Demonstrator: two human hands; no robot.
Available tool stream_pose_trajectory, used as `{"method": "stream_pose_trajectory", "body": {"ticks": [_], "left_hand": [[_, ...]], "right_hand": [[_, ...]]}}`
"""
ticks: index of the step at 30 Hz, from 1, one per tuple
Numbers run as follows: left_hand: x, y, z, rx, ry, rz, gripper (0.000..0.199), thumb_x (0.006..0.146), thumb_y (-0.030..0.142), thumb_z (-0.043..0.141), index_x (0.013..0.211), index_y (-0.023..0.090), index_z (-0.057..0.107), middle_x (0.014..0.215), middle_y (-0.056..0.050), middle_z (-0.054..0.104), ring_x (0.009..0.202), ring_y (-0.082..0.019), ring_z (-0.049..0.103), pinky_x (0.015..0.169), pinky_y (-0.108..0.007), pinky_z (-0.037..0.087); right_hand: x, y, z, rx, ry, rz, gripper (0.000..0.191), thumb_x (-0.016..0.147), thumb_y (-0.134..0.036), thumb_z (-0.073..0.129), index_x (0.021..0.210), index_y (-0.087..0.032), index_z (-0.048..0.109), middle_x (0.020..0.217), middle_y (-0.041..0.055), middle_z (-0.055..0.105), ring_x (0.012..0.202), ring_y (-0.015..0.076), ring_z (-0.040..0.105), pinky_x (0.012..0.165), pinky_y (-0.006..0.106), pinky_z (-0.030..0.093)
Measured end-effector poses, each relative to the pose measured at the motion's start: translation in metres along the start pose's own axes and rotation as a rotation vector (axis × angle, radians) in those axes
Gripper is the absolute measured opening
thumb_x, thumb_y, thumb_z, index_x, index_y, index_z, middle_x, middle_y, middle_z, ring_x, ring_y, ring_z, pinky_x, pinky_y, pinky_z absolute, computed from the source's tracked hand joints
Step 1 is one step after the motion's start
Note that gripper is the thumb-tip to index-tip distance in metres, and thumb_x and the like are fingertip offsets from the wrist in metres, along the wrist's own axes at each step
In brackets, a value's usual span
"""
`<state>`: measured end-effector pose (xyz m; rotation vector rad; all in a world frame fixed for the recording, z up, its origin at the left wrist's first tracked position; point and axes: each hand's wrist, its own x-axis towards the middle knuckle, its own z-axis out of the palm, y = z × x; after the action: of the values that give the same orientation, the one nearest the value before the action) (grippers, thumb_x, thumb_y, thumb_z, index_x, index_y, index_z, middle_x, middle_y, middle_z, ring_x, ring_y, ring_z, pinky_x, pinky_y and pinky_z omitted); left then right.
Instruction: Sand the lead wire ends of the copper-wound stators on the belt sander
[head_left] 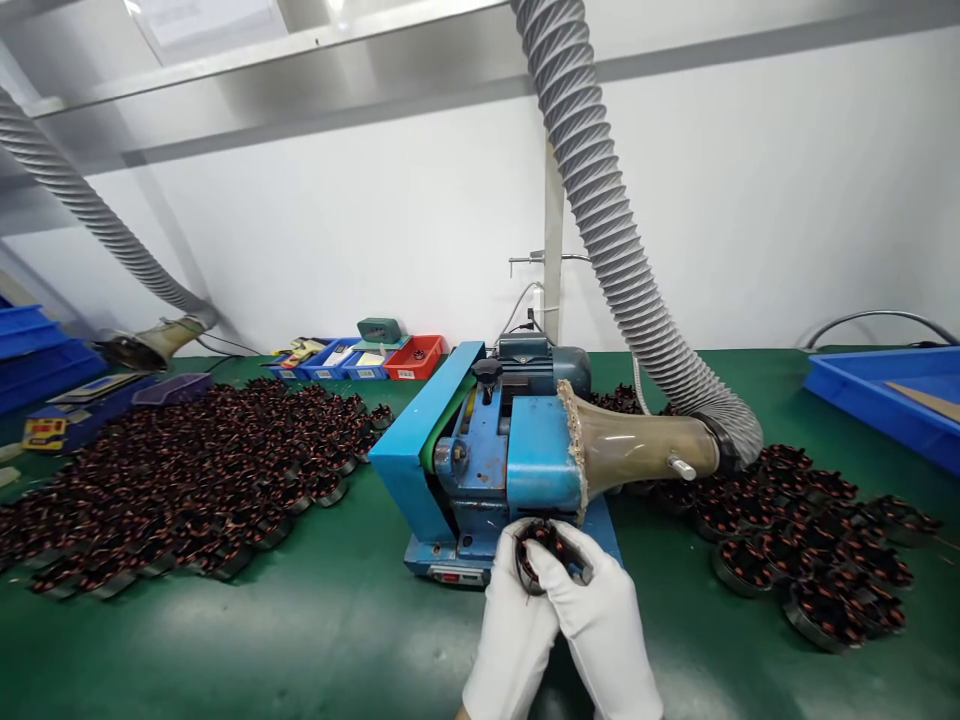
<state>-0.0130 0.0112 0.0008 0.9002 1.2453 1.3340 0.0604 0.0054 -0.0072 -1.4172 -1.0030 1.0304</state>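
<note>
Lying between gloved fingers (553,580), the copper-wound ring (550,539) is clamped by left hand (512,620) and right hand (604,610).

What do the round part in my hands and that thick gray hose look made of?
Round part: blackish inside, perhaps plastic, with what looks like copper wire, judging by the orange-brown bits.

Gray hose: flexible plastic or coated fabric, low sheen, going by its close spiral ribs and bend; which one, I can't tell.
</note>
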Motion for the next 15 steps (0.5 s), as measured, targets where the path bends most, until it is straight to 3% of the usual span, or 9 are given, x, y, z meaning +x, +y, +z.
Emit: {"method": "stream_pose_trajectory", "body": {"ticks": [8, 15], "left_hand": [[-0.035, -0.009, -0.019, 0.254, 0.101, -0.061, 0.041, 0.065, 0.026, 0.062, 0.106, 0.021, 0.062, 0.108, -0.009, 0.07, 0.102, -0.026, 0.063, 0.093, -0.035, 0.046], [-0.006, -0.005, -0.006, 0.026, -0.01, 0.002, 0.035, 0.056, 0.015, 0.066, 0.091, 0.019, 0.063, 0.091, -0.006, 0.074, 0.088, -0.022, 0.067, 0.081, -0.03, 0.052]], "right_hand": [[-0.03, 0.029, 0.0, -0.043, 0.14, 0.03, 0.061, 0.057, -0.058, 0.071, 0.103, -0.017, 0.073, 0.101, 0.0134, 0.074, 0.093, 0.0316, 0.069, 0.081, 0.034, 0.057], [-0.006, 0.011, 0.001, -0.01, 0.068, -0.008, 0.046, 0.066, -0.05, 0.071, 0.098, -0.016, 0.072, 0.096, 0.0115, 0.076, 0.088, 0.0292, 0.071, 0.079, 0.035, 0.058]]}}
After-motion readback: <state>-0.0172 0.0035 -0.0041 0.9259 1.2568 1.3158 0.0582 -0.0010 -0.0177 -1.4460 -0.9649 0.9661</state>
